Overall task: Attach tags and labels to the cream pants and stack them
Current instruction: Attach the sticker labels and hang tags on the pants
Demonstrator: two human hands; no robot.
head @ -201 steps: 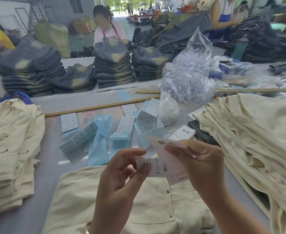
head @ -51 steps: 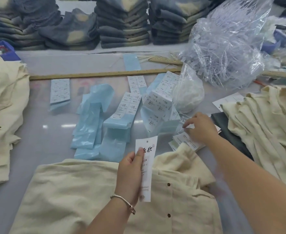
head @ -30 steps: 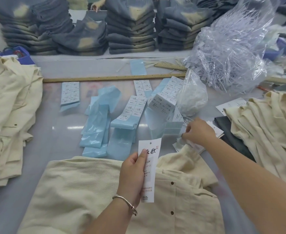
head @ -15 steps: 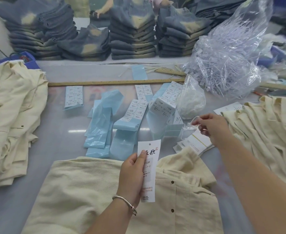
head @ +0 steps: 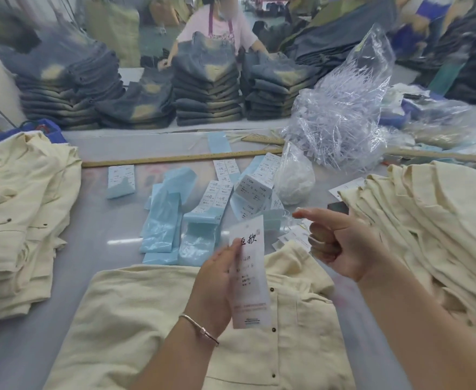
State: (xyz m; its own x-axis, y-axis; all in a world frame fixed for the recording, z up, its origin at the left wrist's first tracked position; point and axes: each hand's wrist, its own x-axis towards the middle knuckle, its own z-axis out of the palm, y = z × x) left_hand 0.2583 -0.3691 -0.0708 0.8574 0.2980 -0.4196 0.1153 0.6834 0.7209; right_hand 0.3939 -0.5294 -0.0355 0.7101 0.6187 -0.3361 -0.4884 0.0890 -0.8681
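Tag (head: pixel 249 273) stands upright, long axis vertical, pinched by left hand (head: pixel 213 280).

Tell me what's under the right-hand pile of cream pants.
A dark flat piece and a white card poke out from under the pile's left edge. Anything farther underneath is covered.

Far side: folded jean stacks (head: pixel 207 91) in a row, a person in pink (head: pixel 217 26) behind them
Bench middle: long wooden ruler (head: pixel 180 158)
Far right: clear plastic bag (head: pixel 343 114), crumpled
Far left: blue crate (head: pixel 38 130)
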